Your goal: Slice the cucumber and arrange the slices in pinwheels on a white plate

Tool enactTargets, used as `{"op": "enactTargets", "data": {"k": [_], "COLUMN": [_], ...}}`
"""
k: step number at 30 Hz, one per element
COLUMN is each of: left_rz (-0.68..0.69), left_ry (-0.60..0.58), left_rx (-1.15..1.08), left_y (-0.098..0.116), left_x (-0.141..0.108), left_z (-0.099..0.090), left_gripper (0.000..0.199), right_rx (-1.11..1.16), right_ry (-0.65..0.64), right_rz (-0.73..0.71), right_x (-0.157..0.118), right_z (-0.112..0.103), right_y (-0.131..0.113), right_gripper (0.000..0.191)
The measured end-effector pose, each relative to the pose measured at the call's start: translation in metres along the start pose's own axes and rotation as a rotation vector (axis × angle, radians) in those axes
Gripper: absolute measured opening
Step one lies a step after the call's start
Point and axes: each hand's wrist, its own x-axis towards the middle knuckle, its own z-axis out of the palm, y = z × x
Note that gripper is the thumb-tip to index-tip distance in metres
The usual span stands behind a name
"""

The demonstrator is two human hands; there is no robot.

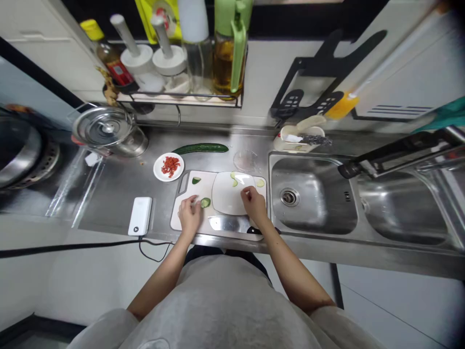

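My left hand (189, 214) is over the left part of the cutting board (178, 220), thumb and fingers apart. A few cucumber slices (205, 202) lie just right of its fingertips, and a dark green cucumber end piece (196, 180) is farther back. My right hand (253, 201) hovers at the right side of a white plate (227, 196), its fingers curled together; whatever they may hold is hidden. Pale cucumber slices (234, 183) sit near the plate's back edge, with another slice (260, 183) beside the plate. A knife (228, 223) lies along the board's front, black handle to the right.
Behind the board are a whole cucumber (201, 148), a small dish (157, 169) of chopped red pieces and a clear round dish (245, 161). A white power bank (140, 216) with a cable lies left. The double sink (312, 194) is right; a steel pot (127, 140) stands back left.
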Motion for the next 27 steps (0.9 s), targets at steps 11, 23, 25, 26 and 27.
{"op": "enactTargets", "data": {"k": [11, 23, 25, 26, 27], "left_rz": [0.085, -0.207, -0.250, -0.269, -0.288], "left_ry": [-0.159, -0.132, -0.126, -0.125, -0.128], "left_rx": [0.075, -0.373, -0.444, -0.483, -0.528], "left_y": [-0.014, -0.020, -0.016, -0.014, -0.012], "left_x": [0.009, 0.013, 0.014, 0.014, 0.013], "left_z": [0.006, 0.010, 0.008, 0.006, 0.004], "left_gripper": [0.032, 0.023, 0.022, 0.023, 0.023], "right_rx": [0.063, 0.025, 0.020, 0.016, 0.014], "right_ry": [-0.067, -0.168, -0.186, -0.192, -0.200], "right_rz": [-0.084, -0.125, -0.133, -0.133, -0.132], "right_x": [-0.040, -0.052, -0.055, -0.056, -0.058], "right_z": [0.006, 0.020, 0.021, 0.022, 0.022], "right_y": [-0.017, -0.029, -0.030, -0.031, -0.033], "right_gripper": [0.026, 0.025, 0.025, 0.024, 0.024]}}
